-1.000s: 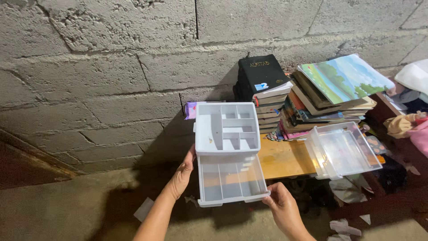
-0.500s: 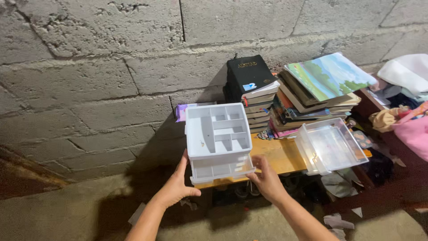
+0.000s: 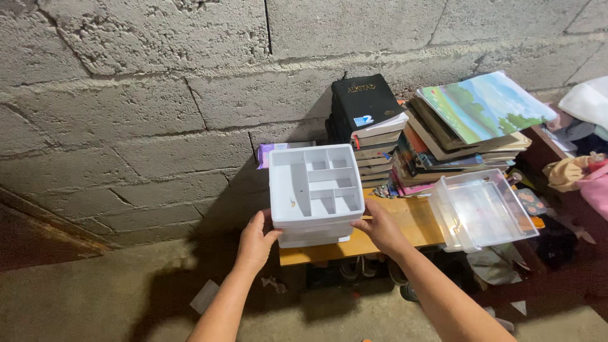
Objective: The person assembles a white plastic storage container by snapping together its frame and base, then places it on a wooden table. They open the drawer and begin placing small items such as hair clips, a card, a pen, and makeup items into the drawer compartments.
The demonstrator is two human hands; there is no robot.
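Note:
A white plastic organizer box (image 3: 315,190) with a divided top tray stands on the left end of a low wooden table (image 3: 405,225). Its drawer is pushed in. My left hand (image 3: 255,239) grips the box's lower left side, and my right hand (image 3: 380,227) holds its lower right side. A clear plastic drawer (image 3: 481,209) lies tilted on the table to the right of the box, apart from both hands.
Two stacks of books (image 3: 437,136) stand behind the box against a grey block wall (image 3: 158,95). Cloth and bags (image 3: 579,168) pile up at the right. Paper scraps (image 3: 204,296) lie on the concrete floor, and shoes (image 3: 354,269) sit under the table.
The box's lower drawer, pulled out a second ago, has been pushed fully in. My right hand moved from the drawer front to the box's right side.

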